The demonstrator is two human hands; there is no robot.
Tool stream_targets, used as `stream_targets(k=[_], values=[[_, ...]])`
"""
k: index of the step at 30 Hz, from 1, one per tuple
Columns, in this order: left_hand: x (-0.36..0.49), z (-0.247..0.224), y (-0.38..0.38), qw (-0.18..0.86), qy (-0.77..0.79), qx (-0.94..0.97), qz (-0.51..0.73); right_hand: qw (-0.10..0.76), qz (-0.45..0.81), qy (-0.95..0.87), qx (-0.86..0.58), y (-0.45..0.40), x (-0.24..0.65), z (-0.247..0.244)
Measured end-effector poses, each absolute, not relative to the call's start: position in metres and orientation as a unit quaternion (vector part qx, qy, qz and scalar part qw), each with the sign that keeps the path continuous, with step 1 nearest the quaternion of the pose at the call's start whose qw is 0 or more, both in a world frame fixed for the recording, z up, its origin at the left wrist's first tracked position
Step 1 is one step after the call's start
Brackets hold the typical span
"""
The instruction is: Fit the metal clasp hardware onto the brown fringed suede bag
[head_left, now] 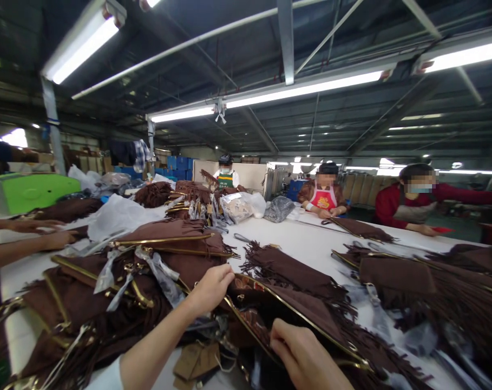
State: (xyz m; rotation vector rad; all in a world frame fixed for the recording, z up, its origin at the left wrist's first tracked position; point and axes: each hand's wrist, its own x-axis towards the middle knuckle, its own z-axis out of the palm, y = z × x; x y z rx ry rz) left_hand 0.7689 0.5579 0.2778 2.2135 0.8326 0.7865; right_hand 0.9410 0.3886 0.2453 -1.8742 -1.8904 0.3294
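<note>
A dark brown fringed bag (306, 306) lies in front of me, its gold zipper edges spread apart and a patterned lining showing inside. My left hand (212, 287) is closed on the bag's far-left corner, at the end of the zipper. Lower down, my right hand (304, 355) has its fingers curled over the near edge of the opening, gripping it. Brown cardboard tags (197, 360) with string lie just below the bag, between my forearms. What sits deep inside the bag is too dark to make out.
More brown fringed bags are heaped at left (79, 292) and right (395, 276) on the white table (246, 230). Plastic wrapping (118, 216) and a green machine (34, 192) stand at left. A co-worker's arms (30, 244) reach in there. Several other people work across the table.
</note>
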Motion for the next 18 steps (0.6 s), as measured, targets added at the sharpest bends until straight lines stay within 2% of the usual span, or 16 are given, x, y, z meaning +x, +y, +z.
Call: stream_targets(k=[8, 18], values=[[0.778, 0.235, 0.556, 0.447, 0.318, 0.766, 0.335, 0.416, 0.175, -0.668, -0.592, 0.413, 0.927, 0.233], [0.781, 0.217, 0.557, 0.636, 0.267, 0.621, 0.371, 0.397, 0.197, -0.668, -0.597, 0.451, 0.922, 0.217]])
